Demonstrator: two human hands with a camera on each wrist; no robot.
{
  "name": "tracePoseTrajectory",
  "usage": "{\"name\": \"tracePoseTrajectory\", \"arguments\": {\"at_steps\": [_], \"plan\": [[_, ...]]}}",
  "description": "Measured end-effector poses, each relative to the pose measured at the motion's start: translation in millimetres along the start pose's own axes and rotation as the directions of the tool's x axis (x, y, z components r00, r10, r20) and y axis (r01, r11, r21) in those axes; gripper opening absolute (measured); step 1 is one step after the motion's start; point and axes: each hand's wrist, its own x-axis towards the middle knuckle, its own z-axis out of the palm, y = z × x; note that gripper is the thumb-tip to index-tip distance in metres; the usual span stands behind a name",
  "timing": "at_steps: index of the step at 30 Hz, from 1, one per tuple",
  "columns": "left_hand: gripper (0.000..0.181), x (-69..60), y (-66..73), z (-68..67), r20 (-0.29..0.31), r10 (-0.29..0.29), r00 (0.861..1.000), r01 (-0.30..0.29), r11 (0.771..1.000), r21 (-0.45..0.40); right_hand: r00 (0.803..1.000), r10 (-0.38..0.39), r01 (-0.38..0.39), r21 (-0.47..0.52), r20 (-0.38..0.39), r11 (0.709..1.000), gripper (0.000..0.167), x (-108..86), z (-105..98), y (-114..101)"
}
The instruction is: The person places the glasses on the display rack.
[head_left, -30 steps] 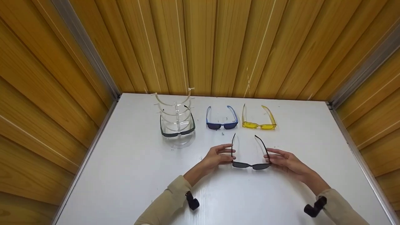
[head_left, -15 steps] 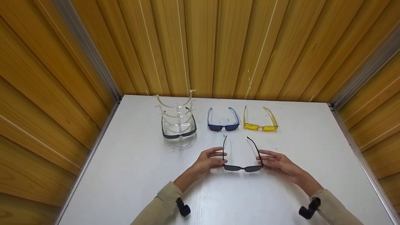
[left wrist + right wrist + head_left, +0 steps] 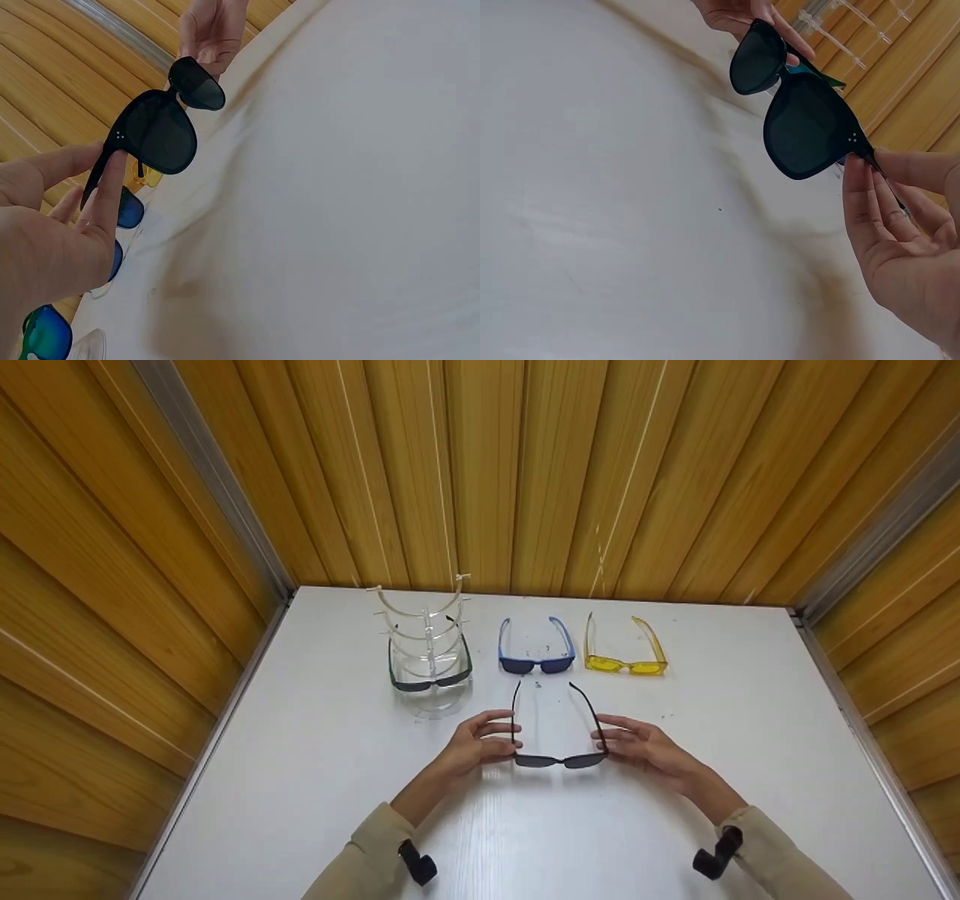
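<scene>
A pair of black sunglasses (image 3: pixel 583 761) is held up between both hands, its temples unfolded and pointing away from the person. My left hand (image 3: pixel 475 745) pinches the left temple close to the hinge, fingers on one side and thumb on the other. At the other temple, my right hand (image 3: pixel 642 745) pinches likewise near the hinge. In the left wrist view the dark lenses (image 3: pixel 157 133) face the camera, with small silver dots at the corner. The right wrist view shows the same sunglasses (image 3: pixel 808 127) tilted, with the left hand (image 3: pixel 731 13) on the far side.
A clear display stand (image 3: pixel 429 641) at the back left bears dark green-framed sunglasses (image 3: pixel 414 687) on a low tier. Blue sunglasses (image 3: pixel 535 665) and yellow glasses (image 3: pixel 625 665) lie unfolded toward the back of the white table (image 3: pixel 300 780). Wood-patterned walls (image 3: pixel 480 472) surround the table.
Both hands have moved left across the table, carrying the black sunglasses with them. The grip on the temples looks the same. The stand and the other glasses stay put.
</scene>
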Motion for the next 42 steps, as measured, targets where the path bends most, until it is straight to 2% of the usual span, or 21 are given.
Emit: {"name": "tracePoseTrajectory", "arguments": {"at_steps": [10,17,29,37,42], "plan": [[0.065,-14.0,4.7,-17.3,-0.018,0.006,1.000,-0.006,1.000,0.006,1.000,-0.005,0.005,0.057,0.005,0.998,0.061,13.5,17,4],[0.064,-24.0,10.3,-24.7,-0.031,0.018,0.999,-0.018,1.000,0.015,1.000,-0.003,0.002,0.101,0.015,0.995,0.060,19.2,27,4],[0.062,-27.2,12.7,-30.3,-0.029,0.029,0.999,-0.028,0.999,0.022,0.998,-0.040,0.029,0.230,0.043,0.973,0.054,20.4,37,4],[0.060,-35.0,18.7,-31.4,-0.037,0.038,0.999,-0.038,0.999,0.010,0.998,-0.035,0.022,0.232,0.051,0.973,0.050,19.3,43,0],[0.065,-38.5,21.4,-35.5,-0.047,0.036,0.998,-0.036,0.999,-0.004,0.998,-0.024,0.013,0.188,0.058,0.982,0.053,21.0,46,-3]]}}
